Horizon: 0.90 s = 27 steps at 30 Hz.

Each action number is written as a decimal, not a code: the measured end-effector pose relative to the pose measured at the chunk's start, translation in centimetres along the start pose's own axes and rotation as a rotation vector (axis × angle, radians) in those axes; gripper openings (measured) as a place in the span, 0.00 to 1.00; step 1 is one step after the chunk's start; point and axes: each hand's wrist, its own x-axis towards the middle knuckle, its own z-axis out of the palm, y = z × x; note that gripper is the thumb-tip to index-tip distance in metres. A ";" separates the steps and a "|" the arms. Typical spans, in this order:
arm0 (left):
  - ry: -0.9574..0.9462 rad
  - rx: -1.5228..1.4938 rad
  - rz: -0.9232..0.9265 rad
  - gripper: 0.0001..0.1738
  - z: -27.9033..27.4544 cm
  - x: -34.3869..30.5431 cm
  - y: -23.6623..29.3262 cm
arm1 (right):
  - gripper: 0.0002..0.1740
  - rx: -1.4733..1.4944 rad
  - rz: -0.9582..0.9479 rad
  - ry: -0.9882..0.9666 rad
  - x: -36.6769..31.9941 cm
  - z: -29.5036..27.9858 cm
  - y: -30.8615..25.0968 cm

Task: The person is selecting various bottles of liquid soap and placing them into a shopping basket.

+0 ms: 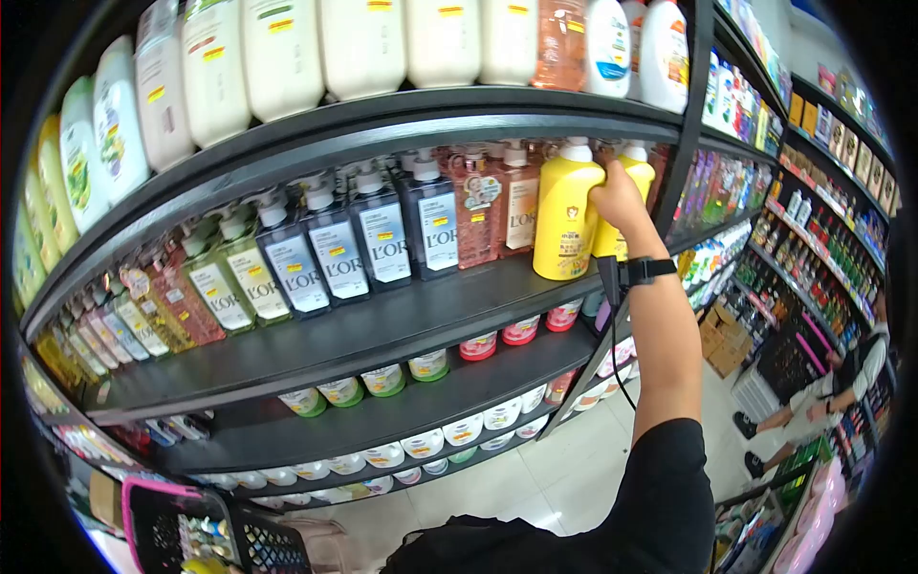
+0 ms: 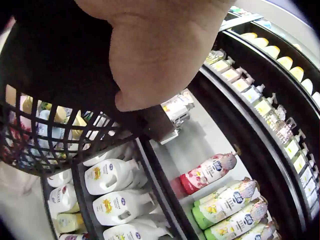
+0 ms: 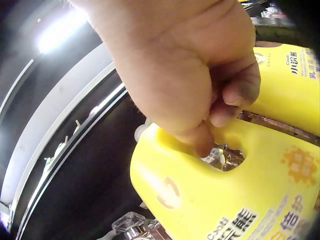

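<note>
In the head view my right hand (image 1: 622, 201) reaches to the shelf and grips a yellow pump bottle (image 1: 566, 215) by its moulded handle. The right wrist view shows the thumb of my right hand (image 3: 200, 85) at the handle hole of this yellow bottle (image 3: 195, 185), the other fingers curled. A second yellow bottle (image 1: 612, 239) stands right beside it. My left hand (image 2: 155, 55), seen only in the left wrist view, holds a black mesh shopping basket (image 2: 65, 145) with bottles inside; its fingers are largely hidden.
Pump bottles (image 1: 378, 234) line the same shelf (image 1: 335, 335) to the left. Large white bottles (image 1: 277, 57) fill the shelf above, and tubs (image 1: 382, 380) stand below. At the right, a person (image 1: 832, 383) is in the aisle near cardboard boxes (image 1: 724, 340).
</note>
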 end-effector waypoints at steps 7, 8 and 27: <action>-0.178 -0.250 -0.092 0.28 -3.4 0.5 0.3 | 0.25 0.043 0.096 -0.008 -1.3 0.1 -2.1; -0.067 -0.289 -0.005 0.26 0.1 1.3 -2.7 | 0.25 0.097 0.101 0.027 -1.2 0.6 -1.5; 0.113 -0.588 0.258 0.31 2.2 9.4 -2.7 | 0.29 0.811 0.223 -0.427 -12.4 -3.3 -14.9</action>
